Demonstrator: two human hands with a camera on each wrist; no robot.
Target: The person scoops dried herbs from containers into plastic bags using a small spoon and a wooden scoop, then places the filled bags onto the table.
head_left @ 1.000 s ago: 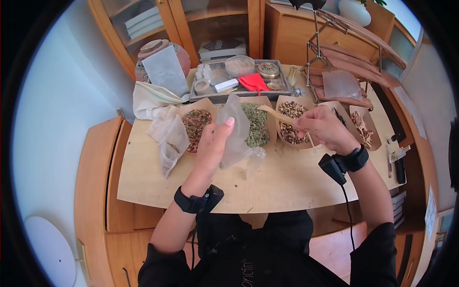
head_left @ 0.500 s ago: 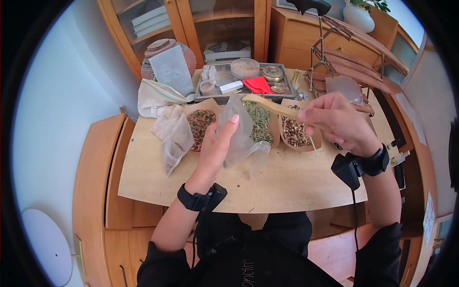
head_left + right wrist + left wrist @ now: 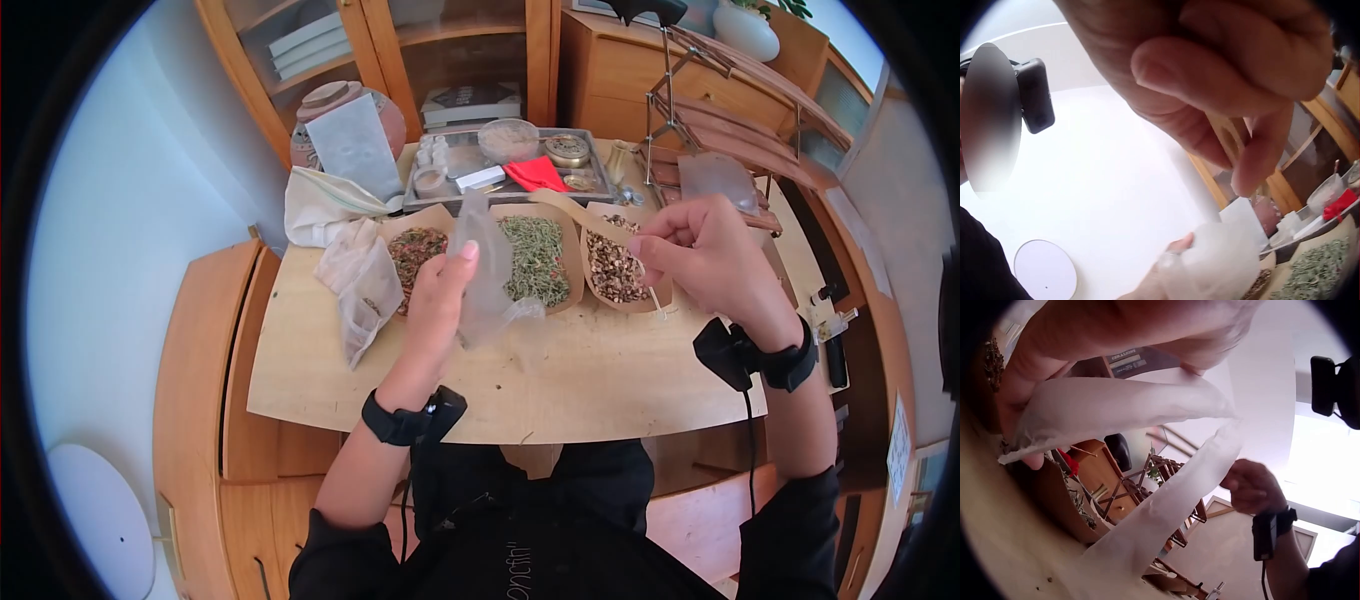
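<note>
My left hand [image 3: 437,290] grips a thin translucent white bag [image 3: 487,285], thumb up along its side. The left wrist view shows the bag [image 3: 1129,403] spread wide, its mouth gaping. In my right hand [image 3: 712,262] a pale wooden scoop [image 3: 582,212] is pinched near its handle end, its tip pointing left toward the bag. A thin white cord [image 3: 657,300] hangs below the right fingers. Beneath the scoop stand paper trays of dried green herb [image 3: 537,262] and brown chopped pieces [image 3: 615,268]. A tray of reddish-brown dried herb [image 3: 410,250] is partly behind the left hand.
Left of the trays lies a filled sheer bag [image 3: 365,300] beside a cream cloth pouch [image 3: 325,210]. Behind them a grey tray [image 3: 450,205] carries a bowl, a red pouch and a brass tin. A folding wooden rack [image 3: 700,150] stands at the back right.
My right hand has come up and nearer to me; the scoop's tip swung left to the bag, then drew slightly back right. The left hand with the bag shifted a little left.
</note>
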